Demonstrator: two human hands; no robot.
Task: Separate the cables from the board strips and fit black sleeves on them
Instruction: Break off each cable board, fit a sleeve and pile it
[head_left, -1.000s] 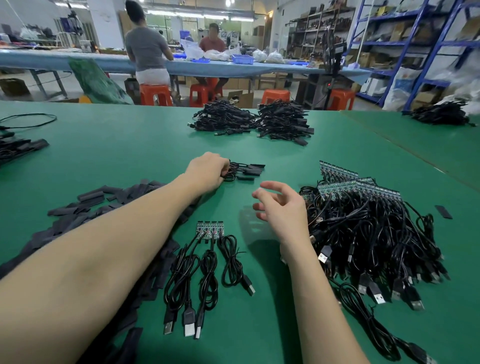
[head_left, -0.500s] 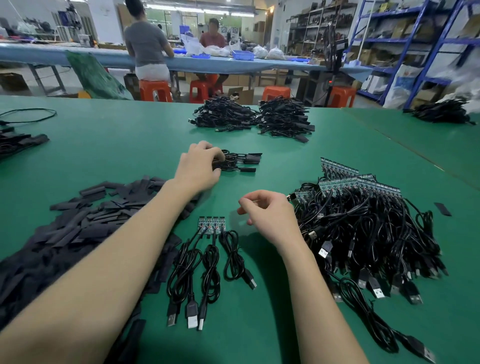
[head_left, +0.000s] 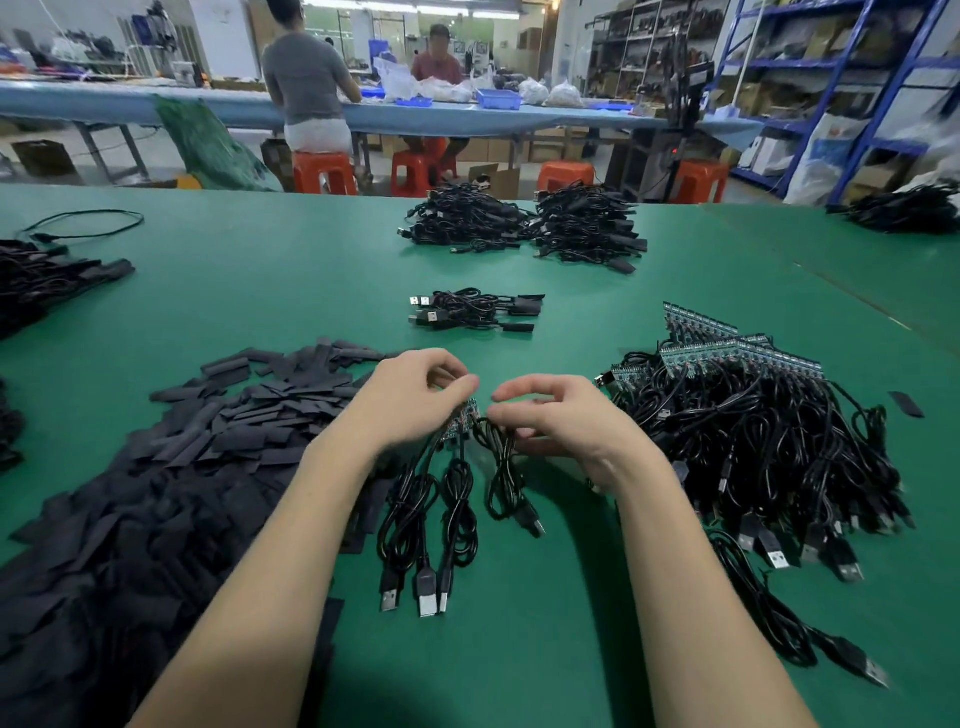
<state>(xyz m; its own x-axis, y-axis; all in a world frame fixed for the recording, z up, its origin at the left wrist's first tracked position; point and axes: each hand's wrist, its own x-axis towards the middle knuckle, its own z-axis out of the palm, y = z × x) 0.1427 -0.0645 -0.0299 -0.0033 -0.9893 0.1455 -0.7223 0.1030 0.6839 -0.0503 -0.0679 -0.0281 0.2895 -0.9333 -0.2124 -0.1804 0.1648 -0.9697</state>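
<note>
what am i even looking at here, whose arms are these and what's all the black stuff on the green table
There is no machine here: these are a person's bare arms, filmed by a camera worn on the head, looking forward and down. The left hand holds a small board strip with cables hanging from it. The right hand pinches the rightmost cable near the strip. On the green table, flat black sleeves are heaped at left. More cables on strips are piled at right. A small bundle of sleeved cables lies just beyond the hands. Other workers sit at the far table.
</note>
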